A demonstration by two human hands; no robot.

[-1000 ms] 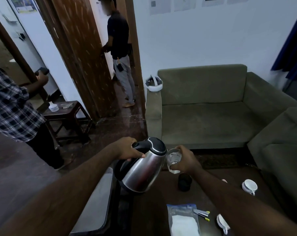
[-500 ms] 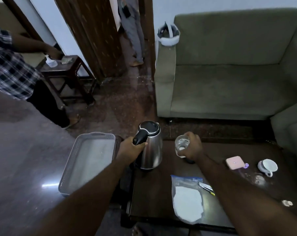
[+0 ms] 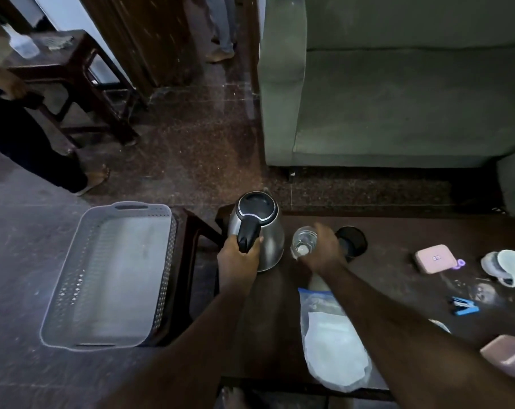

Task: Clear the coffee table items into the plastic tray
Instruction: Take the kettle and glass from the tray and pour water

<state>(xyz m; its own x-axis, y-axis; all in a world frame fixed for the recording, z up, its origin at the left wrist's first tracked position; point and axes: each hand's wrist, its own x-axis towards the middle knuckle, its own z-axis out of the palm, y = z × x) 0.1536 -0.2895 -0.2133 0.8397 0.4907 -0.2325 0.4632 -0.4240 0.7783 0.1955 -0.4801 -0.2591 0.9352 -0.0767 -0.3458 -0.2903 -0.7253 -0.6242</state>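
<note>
Tray [image 3: 110, 276] sits empty off the surface's [image 3: 398, 231] left end, so your left hand [image 3: 240, 256], wrapped round the kettle [image 3: 257, 231] handle, is nearer. Right hand [image 3: 321, 250] grips the glass [image 3: 302, 242] (kettle's still upright, btw).

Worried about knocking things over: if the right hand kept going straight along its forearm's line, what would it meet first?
Likely the clear glass the right hand already grips; past that, seemingly the kettle, though depth is unclear.

left hand [image 3: 241, 255]: wrapped round the black handle of the steel kettle [image 3: 257, 231], upright on the coffee table [image 3: 398, 231]
right hand [image 3: 321, 252]: gripping a clear glass [image 3: 302, 242]
plastic tray [image 3: 108, 276]: grey, on a stool left of the table
</note>
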